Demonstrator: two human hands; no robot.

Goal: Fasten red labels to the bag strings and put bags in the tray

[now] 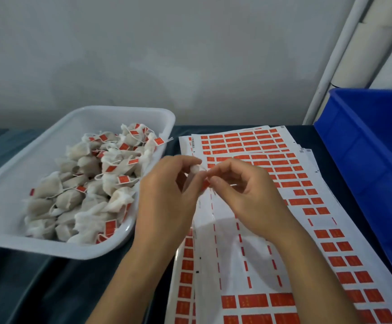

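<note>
Bag (pixel 196 170) pinched in left hand (pixel 166 195) fingertips; right hand (pixel 241 190) possibly pinching label.

A: Where are the hands?
B: Left hand (pixel 166 195) and right hand (pixel 244 188) meet above the label sheets (pixel 272 174), pinching a small bag (pixel 196 169), perhaps with a red label (pixel 205 185).
A: The tray (pixel 14 183)?
B: Left, heaped with labelled bags (pixel 85 183).
</note>
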